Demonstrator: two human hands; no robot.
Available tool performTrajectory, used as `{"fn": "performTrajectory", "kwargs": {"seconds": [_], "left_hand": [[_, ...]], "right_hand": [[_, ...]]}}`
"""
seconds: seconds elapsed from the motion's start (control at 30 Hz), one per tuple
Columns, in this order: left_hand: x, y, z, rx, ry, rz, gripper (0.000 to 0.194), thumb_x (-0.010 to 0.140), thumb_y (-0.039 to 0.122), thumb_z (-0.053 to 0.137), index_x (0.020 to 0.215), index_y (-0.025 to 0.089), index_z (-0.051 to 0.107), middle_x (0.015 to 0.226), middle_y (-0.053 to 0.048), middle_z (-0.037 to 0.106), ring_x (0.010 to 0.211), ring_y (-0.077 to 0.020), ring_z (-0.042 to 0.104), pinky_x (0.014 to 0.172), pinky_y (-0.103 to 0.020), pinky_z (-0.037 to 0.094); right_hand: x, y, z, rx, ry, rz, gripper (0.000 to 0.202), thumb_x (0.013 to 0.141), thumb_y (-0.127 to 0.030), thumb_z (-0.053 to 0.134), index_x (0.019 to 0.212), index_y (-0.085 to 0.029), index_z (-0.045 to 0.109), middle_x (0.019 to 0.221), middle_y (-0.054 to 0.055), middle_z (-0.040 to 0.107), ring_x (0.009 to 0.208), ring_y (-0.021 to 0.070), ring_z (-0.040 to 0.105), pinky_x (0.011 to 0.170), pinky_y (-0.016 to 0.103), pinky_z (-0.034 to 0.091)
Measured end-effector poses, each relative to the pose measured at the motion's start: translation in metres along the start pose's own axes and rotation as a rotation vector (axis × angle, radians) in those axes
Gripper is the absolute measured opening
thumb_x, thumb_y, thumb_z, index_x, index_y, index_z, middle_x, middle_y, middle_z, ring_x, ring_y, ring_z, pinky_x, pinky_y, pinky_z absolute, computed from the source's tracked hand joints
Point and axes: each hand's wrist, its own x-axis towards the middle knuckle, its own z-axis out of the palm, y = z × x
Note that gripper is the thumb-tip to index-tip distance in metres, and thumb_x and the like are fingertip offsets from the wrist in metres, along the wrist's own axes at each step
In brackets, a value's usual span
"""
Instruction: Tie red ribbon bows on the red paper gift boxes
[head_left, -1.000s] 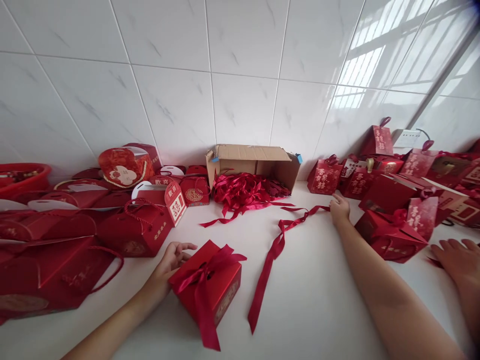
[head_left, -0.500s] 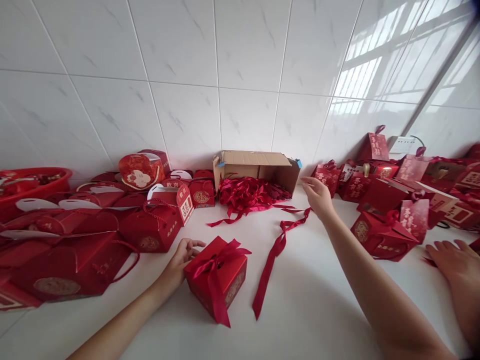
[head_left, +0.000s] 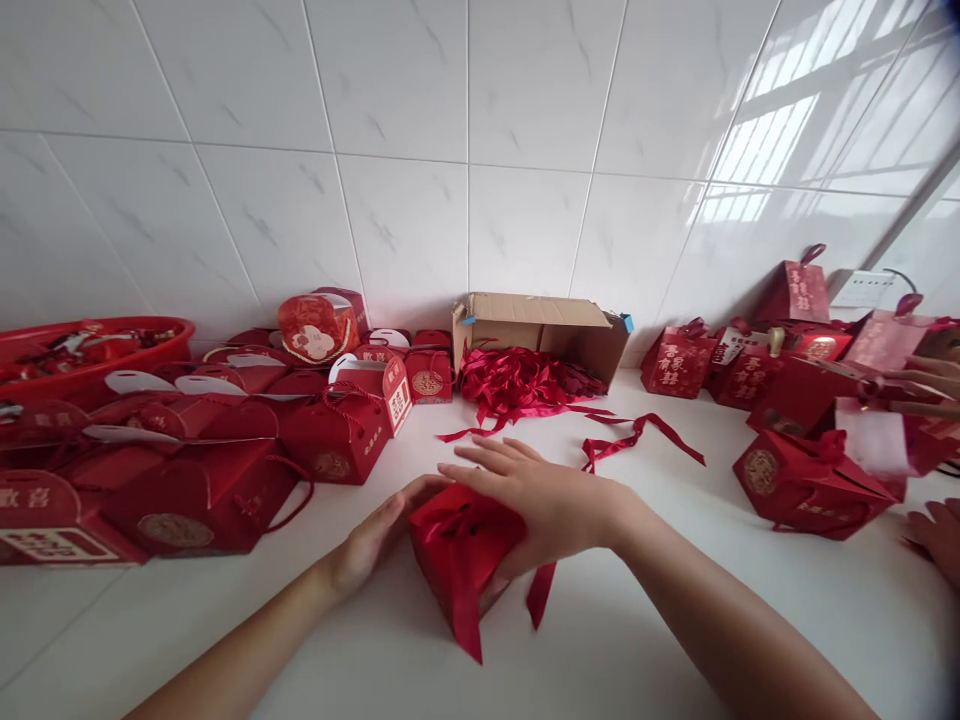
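Note:
A red gift box [head_left: 469, 525] with a red ribbon bow on its top stands on the white table in front of me. My left hand [head_left: 379, 535] holds its left side, fingers bent around the back corner. My right hand [head_left: 547, 500] is open over the right side, with the fingers stretched toward the back and the thumb low by the right face. It hides part of the top and right face. One ribbon tail [head_left: 466, 615] hangs down the front. Behind the right wrist lies a loose red ribbon [head_left: 637, 430], its near end showing below the hand.
An open cardboard box [head_left: 540, 308] full of red ribbons stands by the tiled wall. Red gift boxes [head_left: 202, 505] crowd the left, near a red basin [head_left: 176, 345]. More boxes [head_left: 817, 490] stand at right, where another person's hand [head_left: 937, 535] rests on the table.
My right hand has come from beside the cardboard box down to the gift box. The loose ribbon's far end now lies farther right. The view has turned slightly left.

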Motion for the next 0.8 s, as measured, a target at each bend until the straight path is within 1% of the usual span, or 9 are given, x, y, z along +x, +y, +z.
{"fn": "performTrajectory", "kwargs": {"seconds": [0.07, 0.13, 0.3, 0.47, 0.53, 0.6, 0.67, 0.73, 0.8], "left_hand": [[0.0, 0.001, 0.002, 0.004, -0.049, -0.016, 0.051, 0.087, 0.057, 0.04, 0.12, 0.024, 0.057, 0.132, -0.006, 0.052, 0.128, -0.0296, 0.036, 0.106, -0.042, 0.025], [0.002, 0.002, 0.004, 0.008, -0.094, -0.038, 0.05, 0.088, 0.056, 0.038, 0.121, 0.023, 0.056, 0.131, -0.007, 0.053, 0.127, -0.0298, 0.037, 0.105, -0.043, 0.026], [0.007, -0.001, 0.002, 0.008, -0.067, -0.054, 0.053, 0.088, 0.059, 0.032, 0.122, 0.023, 0.049, 0.127, -0.011, 0.051, 0.114, -0.0297, 0.046, 0.09, -0.042, 0.037], [0.011, -0.002, -0.003, 0.084, -0.04, -0.093, 0.056, 0.083, 0.063, 0.037, 0.119, 0.022, 0.048, 0.121, -0.014, 0.051, 0.102, -0.0284, 0.049, 0.082, -0.04, 0.038], [0.01, 0.001, -0.001, 0.109, -0.019, -0.104, 0.057, 0.082, 0.064, 0.038, 0.119, 0.022, 0.048, 0.122, -0.014, 0.05, 0.102, -0.0287, 0.049, 0.083, -0.04, 0.037], [0.009, 0.003, 0.001, 0.125, -0.006, -0.111, 0.056, 0.082, 0.064, 0.038, 0.119, 0.022, 0.046, 0.123, -0.014, 0.049, 0.103, -0.0289, 0.049, 0.084, -0.04, 0.037], [0.008, 0.004, 0.002, 0.137, -0.013, -0.113, 0.055, 0.083, 0.062, 0.037, 0.12, 0.022, 0.045, 0.124, -0.014, 0.048, 0.104, -0.0291, 0.049, 0.086, -0.04, 0.036], [0.008, 0.003, 0.001, 0.145, -0.025, -0.113, 0.053, 0.085, 0.06, 0.036, 0.122, 0.023, 0.044, 0.126, -0.014, 0.047, 0.106, -0.0291, 0.049, 0.086, -0.04, 0.036], [0.007, 0.002, 0.0, 0.148, -0.024, -0.112, 0.051, 0.086, 0.059, 0.035, 0.122, 0.023, 0.044, 0.126, -0.014, 0.047, 0.106, -0.0289, 0.049, 0.087, -0.04, 0.035]], "right_hand": [[0.003, -0.001, 0.002, 0.0, -0.02, -0.052, 0.103, 0.063, -0.052, 0.074, 0.146, -0.032, 0.018, 0.142, 0.01, 0.04, 0.132, 0.0293, 0.032, 0.111, 0.047, 0.012], [0.002, -0.004, -0.001, -0.01, -0.026, -0.043, 0.099, 0.061, -0.053, 0.074, 0.144, -0.035, 0.023, 0.128, 0.008, 0.052, 0.118, 0.0289, 0.045, 0.105, 0.044, 0.025], [-0.019, 0.001, -0.02, -0.016, -0.014, 0.187, 0.095, 0.057, -0.049, 0.077, 0.141, -0.037, 0.033, 0.125, 0.006, 0.054, 0.114, 0.0328, 0.045, 0.089, 0.039, 0.041], [-0.062, 0.03, -0.053, -0.015, 0.246, 0.504, 0.085, 0.061, -0.059, 0.07, 0.137, -0.035, 0.04, 0.128, 0.007, 0.053, 0.114, 0.0353, 0.048, 0.089, 0.046, 0.043], [-0.083, 0.044, -0.067, -0.054, 0.466, 0.734, 0.083, 0.059, -0.063, 0.07, 0.132, -0.03, 0.048, 0.121, 0.012, 0.056, 0.109, 0.0405, 0.05, 0.089, 0.057, 0.039], [-0.102, 0.055, -0.078, -0.197, 0.852, 1.048, 0.095, 0.054, -0.068, 0.07, 0.133, -0.023, 0.045, 0.127, 0.021, 0.047, 0.115, 0.0515, 0.039, 0.091, 0.07, 0.026], [-0.119, 0.061, -0.086, -0.272, 1.282, 1.21, 0.101, 0.056, -0.072, 0.065, 0.139, -0.022, 0.036, 0.138, 0.022, 0.031, 0.124, 0.0536, 0.027, 0.094, 0.071, 0.021], [-0.133, 0.059, -0.089, -0.289, 1.654, 1.122, 0.087, 0.066, -0.069, 0.059, 0.136, -0.022, 0.039, 0.14, 0.019, 0.029, 0.125, 0.0446, 0.032, 0.099, 0.062, 0.028], [-0.143, 0.051, -0.086, -0.38, 1.856, 0.921, 0.067, 0.078, -0.063, 0.049, 0.13, -0.022, 0.043, 0.136, 0.015, 0.036, 0.121, 0.0338, 0.042, 0.102, 0.05, 0.036]]}}
